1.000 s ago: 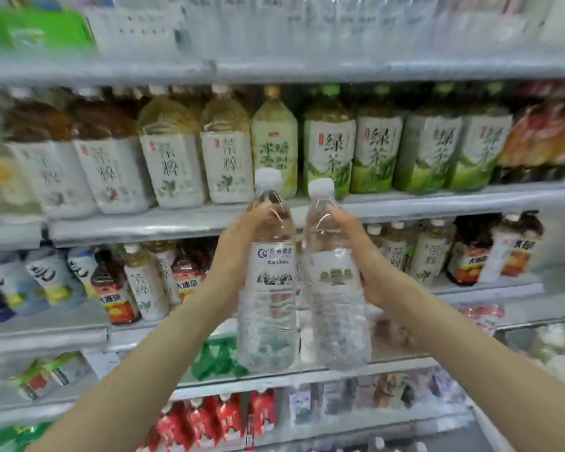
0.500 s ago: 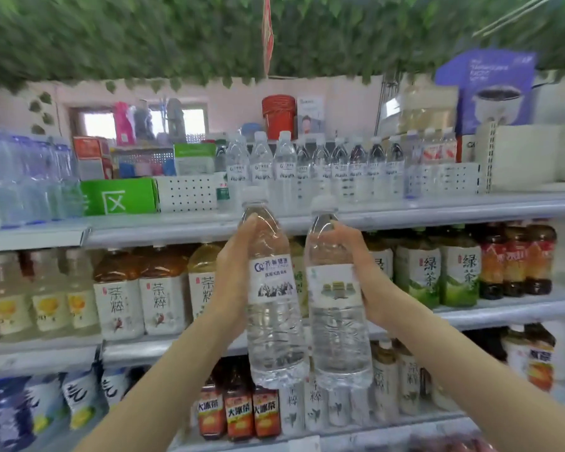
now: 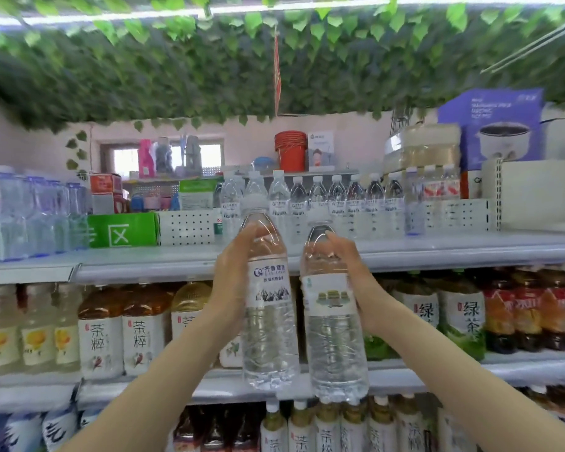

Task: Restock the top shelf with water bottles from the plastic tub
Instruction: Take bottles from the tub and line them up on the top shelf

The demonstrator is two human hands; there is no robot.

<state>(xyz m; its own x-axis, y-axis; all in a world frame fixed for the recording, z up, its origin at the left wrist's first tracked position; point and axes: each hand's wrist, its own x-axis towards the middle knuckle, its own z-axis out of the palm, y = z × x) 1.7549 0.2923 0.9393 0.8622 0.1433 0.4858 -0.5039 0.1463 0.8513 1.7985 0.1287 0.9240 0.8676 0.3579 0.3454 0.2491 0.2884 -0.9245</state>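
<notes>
Each grip is wrapped around one bottle near its shoulder: left grip (image 3: 232, 282) on the left water bottle (image 3: 269, 321), right grip (image 3: 349, 265) on the right water bottle (image 3: 335, 337). Both are upright before the top shelf (image 3: 437, 252), probably so they can be stood straight beside the bottle row (image 3: 340, 203).

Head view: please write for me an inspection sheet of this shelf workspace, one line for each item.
Surface: top shelf, a row of small water bottles stands on it.
Job's things: blue-logo water bottle and green-logo water bottle, upright, side by side, before the shelf edge; tub not in view.
Clutter: green carton on the top shelf, left; red buckets behind.
Hands: left hand grips the blue-logo bottle's shoulder; right hand grips the green-logo one's.
Cables: thin lines overhead right, unclear whether cables.
Surroundings: tea bottles on lower shelves; leaf garland overhead.
</notes>
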